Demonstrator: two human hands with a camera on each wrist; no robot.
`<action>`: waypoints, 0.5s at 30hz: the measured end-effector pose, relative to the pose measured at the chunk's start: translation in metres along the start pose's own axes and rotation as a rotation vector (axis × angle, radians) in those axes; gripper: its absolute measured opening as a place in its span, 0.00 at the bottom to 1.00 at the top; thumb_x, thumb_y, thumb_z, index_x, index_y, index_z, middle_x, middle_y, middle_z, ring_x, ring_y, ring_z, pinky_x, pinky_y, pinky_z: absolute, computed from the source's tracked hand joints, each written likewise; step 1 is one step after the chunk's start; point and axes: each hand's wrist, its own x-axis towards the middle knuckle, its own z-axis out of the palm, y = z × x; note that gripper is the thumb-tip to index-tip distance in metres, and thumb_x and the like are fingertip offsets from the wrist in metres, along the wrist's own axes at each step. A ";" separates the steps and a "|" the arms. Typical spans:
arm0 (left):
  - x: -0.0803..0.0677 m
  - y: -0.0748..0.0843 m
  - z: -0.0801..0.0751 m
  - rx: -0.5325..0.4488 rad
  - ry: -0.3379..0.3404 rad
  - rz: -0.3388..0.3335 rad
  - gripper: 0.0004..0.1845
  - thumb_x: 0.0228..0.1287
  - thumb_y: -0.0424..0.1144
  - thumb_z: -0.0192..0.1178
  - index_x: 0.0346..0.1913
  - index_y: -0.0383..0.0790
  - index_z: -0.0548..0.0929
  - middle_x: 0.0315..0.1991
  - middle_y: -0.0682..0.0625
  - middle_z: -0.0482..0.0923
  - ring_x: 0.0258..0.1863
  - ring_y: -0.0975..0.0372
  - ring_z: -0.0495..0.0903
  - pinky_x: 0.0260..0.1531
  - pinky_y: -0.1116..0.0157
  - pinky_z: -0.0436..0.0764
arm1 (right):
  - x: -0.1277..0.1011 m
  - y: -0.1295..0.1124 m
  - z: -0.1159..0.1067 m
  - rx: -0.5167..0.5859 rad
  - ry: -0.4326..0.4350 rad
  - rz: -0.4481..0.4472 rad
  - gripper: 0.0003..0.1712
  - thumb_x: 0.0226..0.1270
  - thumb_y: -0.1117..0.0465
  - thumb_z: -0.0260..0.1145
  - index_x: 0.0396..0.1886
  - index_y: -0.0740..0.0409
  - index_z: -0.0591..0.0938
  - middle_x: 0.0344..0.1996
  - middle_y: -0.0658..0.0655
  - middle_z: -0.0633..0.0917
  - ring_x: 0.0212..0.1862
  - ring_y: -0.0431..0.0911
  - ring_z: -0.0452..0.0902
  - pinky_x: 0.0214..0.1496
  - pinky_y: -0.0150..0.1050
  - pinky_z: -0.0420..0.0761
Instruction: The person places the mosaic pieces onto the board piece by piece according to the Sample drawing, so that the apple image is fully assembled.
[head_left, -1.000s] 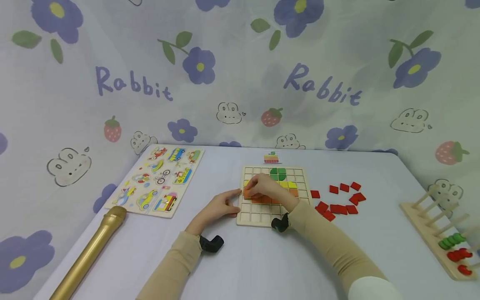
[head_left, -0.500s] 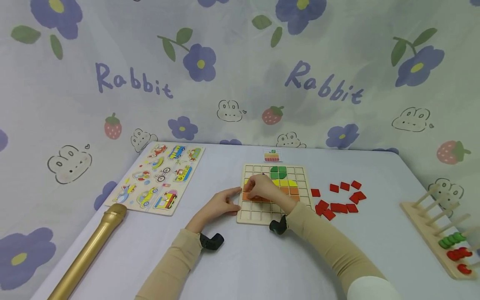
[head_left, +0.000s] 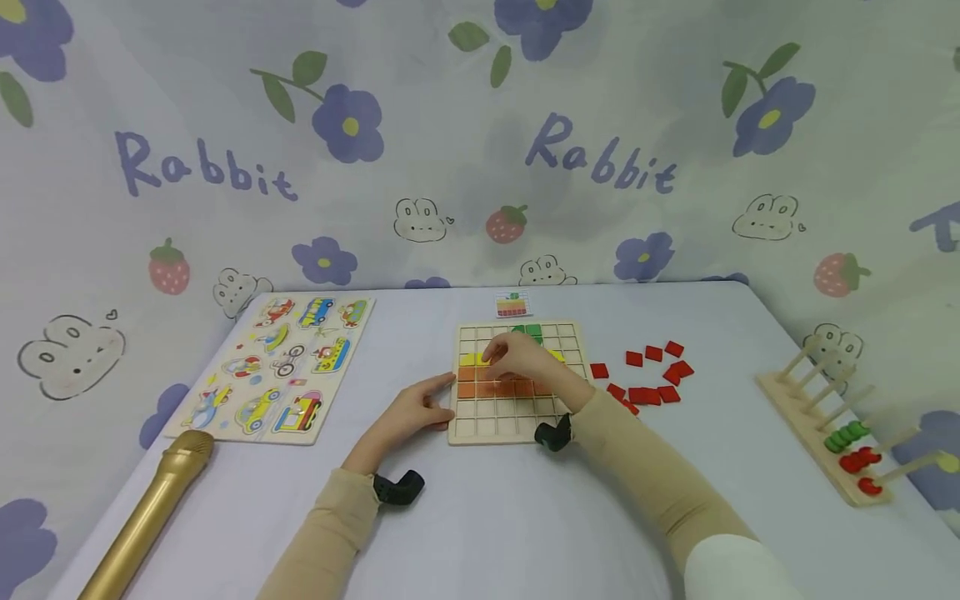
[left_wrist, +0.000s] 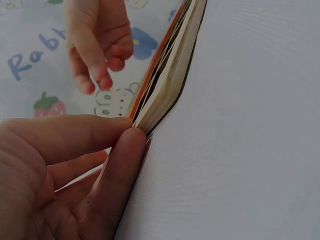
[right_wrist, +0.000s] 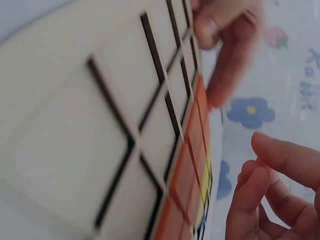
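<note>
White cloth is spread beneath a wooden grid board, touched at left by the left hand, thumb and forefinger apart; over orange tiles the right hand is poised, loosely curled.

The head camera looks forward and down from above, taking in the whole grid board. The 2 wrist cameras look along the board from close by, sharing it, the left hand and right hand.
</note>
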 end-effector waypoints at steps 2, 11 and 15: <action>-0.006 0.008 -0.003 0.004 -0.003 0.002 0.35 0.56 0.32 0.62 0.67 0.33 0.62 0.20 0.46 0.76 0.21 0.63 0.76 0.30 0.66 0.74 | -0.004 0.005 -0.013 0.040 0.011 0.004 0.14 0.53 0.68 0.69 0.40 0.66 0.79 0.32 0.56 0.78 0.31 0.46 0.76 0.37 0.38 0.79; -0.016 0.025 -0.004 -0.006 -0.008 -0.009 0.35 0.57 0.31 0.61 0.67 0.31 0.61 0.21 0.44 0.77 0.22 0.62 0.77 0.32 0.65 0.76 | -0.035 0.047 -0.072 0.090 0.124 0.139 0.19 0.58 0.64 0.66 0.49 0.66 0.76 0.38 0.56 0.78 0.35 0.45 0.76 0.41 0.36 0.78; -0.015 0.024 -0.004 -0.019 -0.016 -0.005 0.35 0.57 0.31 0.61 0.67 0.31 0.61 0.21 0.44 0.77 0.22 0.63 0.77 0.32 0.65 0.77 | -0.048 0.069 -0.094 0.095 0.194 0.212 0.21 0.59 0.63 0.65 0.51 0.65 0.75 0.40 0.57 0.78 0.36 0.43 0.75 0.41 0.32 0.77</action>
